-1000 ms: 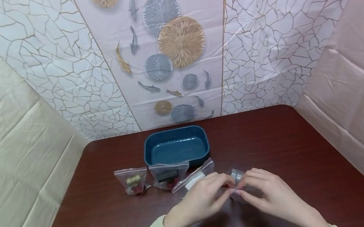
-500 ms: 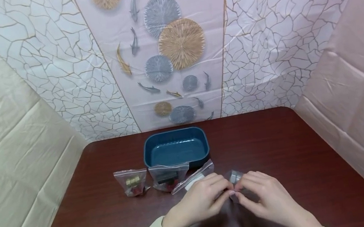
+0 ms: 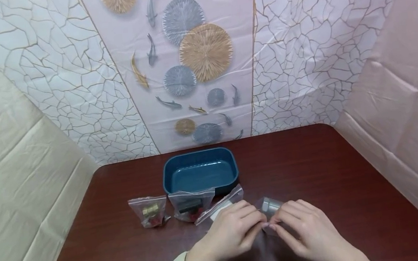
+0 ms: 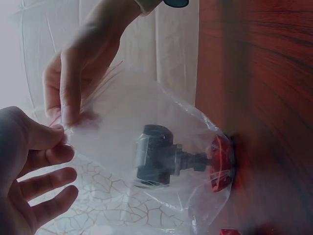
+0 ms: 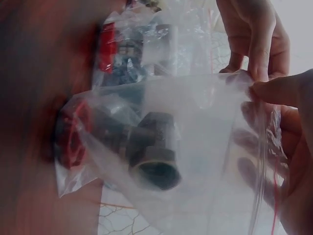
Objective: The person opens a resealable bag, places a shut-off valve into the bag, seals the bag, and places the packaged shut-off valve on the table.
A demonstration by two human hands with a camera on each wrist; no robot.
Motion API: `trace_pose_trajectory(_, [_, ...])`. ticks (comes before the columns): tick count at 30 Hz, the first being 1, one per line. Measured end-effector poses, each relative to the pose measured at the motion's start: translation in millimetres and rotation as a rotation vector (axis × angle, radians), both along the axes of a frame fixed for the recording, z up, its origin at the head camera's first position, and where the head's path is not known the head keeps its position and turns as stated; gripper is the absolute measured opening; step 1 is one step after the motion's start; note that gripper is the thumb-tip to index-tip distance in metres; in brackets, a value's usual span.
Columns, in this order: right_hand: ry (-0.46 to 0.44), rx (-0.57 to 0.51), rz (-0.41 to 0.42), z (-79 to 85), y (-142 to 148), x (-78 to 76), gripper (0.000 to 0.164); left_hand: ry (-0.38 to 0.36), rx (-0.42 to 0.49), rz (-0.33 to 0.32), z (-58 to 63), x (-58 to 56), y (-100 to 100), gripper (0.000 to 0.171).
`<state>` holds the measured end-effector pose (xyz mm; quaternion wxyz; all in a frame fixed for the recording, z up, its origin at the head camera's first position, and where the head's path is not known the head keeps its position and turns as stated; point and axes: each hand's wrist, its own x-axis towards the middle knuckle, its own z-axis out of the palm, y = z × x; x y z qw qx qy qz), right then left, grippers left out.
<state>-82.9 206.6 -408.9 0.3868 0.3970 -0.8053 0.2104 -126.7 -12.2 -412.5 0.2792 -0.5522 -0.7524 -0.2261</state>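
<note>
A clear zip bag (image 5: 210, 147) stands upright on the table between both hands. Inside it is a grey metal valve (image 4: 156, 155) with a red handwheel (image 4: 222, 164) at the bottom. My left hand (image 3: 233, 230) pinches the bag's top edge between thumb and forefinger; its other fingers are loosely bent in the left wrist view. Close beside it, my right hand (image 3: 309, 229) pinches the same edge, thumb on the near side in the right wrist view. The fingertips of both hands nearly meet along the zip strip (image 5: 259, 181).
Left of the hands stand a zip bag with a brass fitting (image 3: 150, 210), another with a dark fitting (image 3: 190, 206), and a third with something white (image 3: 220, 211), partly behind my left hand. Behind them sits a blue rectangular bin (image 3: 200, 173). A patterned cloth (image 3: 200, 62) hangs behind the table.
Both hands stay pinching at the bag's top with only small finger shifts. The grey valve shows a little more between them. The head view has tilted slightly.
</note>
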Motion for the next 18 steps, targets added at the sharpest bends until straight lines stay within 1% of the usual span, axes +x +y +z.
trace_pose_trajectory(3, [0.008, 0.002, -0.007, -1.1, 0.8, 0.3, 0.029, -0.007, -0.005, 0.007, 0.1, 0.2, -1.8, 0.009])
trace_pose_trajectory(5, [0.009, -0.003, -0.005, -1.8, 1.1, 0.2, 0.029, -0.025, -0.018, 0.003, 1.6, 0.1, -2.8, 0.008])
trace_pose_trajectory(8, [-0.008, -0.017, 0.018, -2.7, 0.5, -0.6, 0.028, -0.028, -0.084, 0.008, 5.1, -0.2, -3.7, 0.009])
trace_pose_trajectory(13, [-0.038, -0.02, 0.068, -3.8, -1.0, -1.9, 0.027, 0.058, -0.253, -0.006, 10.1, -0.2, -3.1, 0.013])
trace_pose_trajectory(15, [-0.037, -0.02, 0.077, -3.7, -1.0, -2.3, 0.027, 0.056, -0.277, -0.03, 11.0, -0.7, -2.3, 0.013])
trace_pose_trajectory(16, [-0.036, -0.023, 0.079, -3.6, -1.0, -2.5, 0.027, 0.052, -0.278, -0.031, 11.3, -1.0, -2.2, 0.013])
trace_pose_trajectory(18, [-0.027, -0.03, 0.07, -3.4, -1.1, -2.8, 0.027, 0.079, -0.257, 0.002, 11.3, -2.3, -2.5, 0.012])
